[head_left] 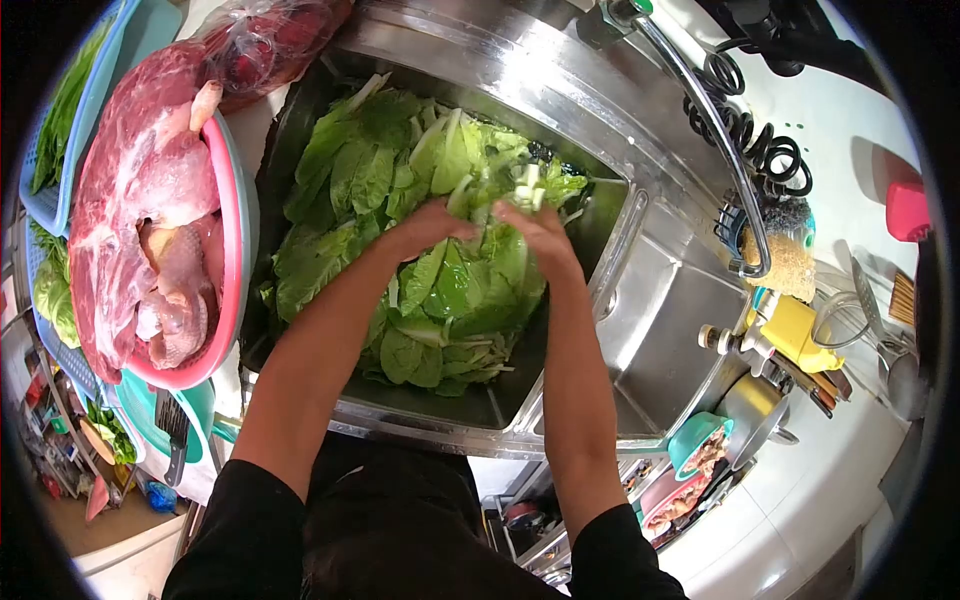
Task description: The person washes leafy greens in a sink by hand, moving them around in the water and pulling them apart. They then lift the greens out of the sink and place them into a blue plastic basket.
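A heap of green lettuce leaves (360,180) with pale stems fills the left sink basin (480,410), and water shows among them. My left hand (432,230) is in the heap, its fingers curled against leaves near the middle. Close beside it, my right hand (538,232) has its fingers bent around leaves, with cut white stem ends (530,186) standing up just beyond them. Both hands are closed, and some fingertips are hidden among the greens. Both forearms reach in over the basin's near edge.
A pink basin (238,260) heaped with raw meat (150,150) stands left of the sink. On the right are a second sink compartment (670,310), a curved faucet (715,130), a yellow sponge (780,262) and several utensils. A fork (172,425) lies at lower left.
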A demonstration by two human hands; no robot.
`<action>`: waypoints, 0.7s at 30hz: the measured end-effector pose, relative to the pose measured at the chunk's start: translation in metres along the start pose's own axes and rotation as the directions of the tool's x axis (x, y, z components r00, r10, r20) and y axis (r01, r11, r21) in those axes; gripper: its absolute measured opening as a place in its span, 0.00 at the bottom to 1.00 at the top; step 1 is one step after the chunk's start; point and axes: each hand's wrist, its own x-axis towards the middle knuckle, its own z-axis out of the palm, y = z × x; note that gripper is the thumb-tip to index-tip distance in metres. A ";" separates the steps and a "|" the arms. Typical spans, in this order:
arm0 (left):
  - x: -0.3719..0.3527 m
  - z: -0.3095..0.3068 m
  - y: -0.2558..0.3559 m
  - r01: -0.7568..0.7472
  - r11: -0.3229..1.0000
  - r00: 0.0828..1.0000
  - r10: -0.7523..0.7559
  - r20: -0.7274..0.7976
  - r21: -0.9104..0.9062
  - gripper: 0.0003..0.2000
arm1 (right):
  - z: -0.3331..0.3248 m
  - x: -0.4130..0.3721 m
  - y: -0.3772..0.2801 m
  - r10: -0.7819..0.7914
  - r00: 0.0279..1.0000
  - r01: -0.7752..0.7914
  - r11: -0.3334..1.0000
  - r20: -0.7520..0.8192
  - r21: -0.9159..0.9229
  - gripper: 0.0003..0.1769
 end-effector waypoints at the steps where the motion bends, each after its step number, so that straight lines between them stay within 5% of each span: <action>1: -0.002 0.006 0.004 -0.025 1.000 1.000 0.025 0.006 0.009 0.30 | 0.006 0.006 0.003 -0.021 0.999 0.026 0.994 0.048 -0.105 0.69; 2: -0.005 0.009 0.007 -0.049 0.999 0.999 0.049 0.013 0.017 0.29 | 0.010 0.012 0.008 -0.036 0.995 0.055 0.977 0.098 -0.205 0.72; 3: -0.004 0.007 0.004 -0.015 0.999 1.000 0.015 0.010 0.028 0.29 | 0.014 0.013 0.007 0.008 0.994 0.003 0.994 0.108 -0.108 0.68; 6: -0.012 -0.007 0.003 0.047 0.998 0.999 -0.049 0.025 0.049 0.30 | -0.003 0.008 -0.010 0.223 0.975 -0.217 0.946 -0.002 -0.242 0.60; 7: -0.021 -0.012 0.013 0.044 0.998 0.997 -0.047 0.054 0.045 0.31 | -0.006 0.017 0.009 0.143 0.989 -0.146 0.980 -0.027 -0.136 0.50; 10: -0.016 -0.011 0.013 -0.040 0.999 0.995 0.039 0.088 0.010 0.38 | -0.013 0.004 0.021 0.008 1.000 -0.008 0.999 0.010 0.032 0.46; 11: -0.010 -0.011 0.010 -0.084 0.996 0.992 0.084 0.089 -0.003 0.41 | -0.012 -0.006 0.012 -0.003 0.998 0.002 1.000 0.056 0.020 0.46; 14: -0.001 0.011 0.032 0.192 0.980 0.954 -0.173 -0.243 0.055 0.50 | 0.011 -0.015 0.001 -0.069 0.979 0.080 0.995 0.191 -0.052 0.44; 16: -0.011 0.022 0.039 0.118 0.987 0.959 -0.142 -0.246 -0.109 0.53 | 0.028 -0.007 0.007 -0.148 0.953 0.191 0.971 0.264 -0.145 0.38; 18: -0.002 0.019 0.021 0.131 0.976 0.947 -0.176 -0.267 -0.176 0.52 | 0.016 -0.003 0.013 -0.021 0.965 0.055 0.991 0.262 -0.125 0.36; 21: -0.028 -0.005 0.027 0.151 0.985 0.988 -0.153 -0.021 -0.083 0.48 | -0.006 0.008 0.029 0.066 0.986 -0.072 0.997 0.155 0.032 0.45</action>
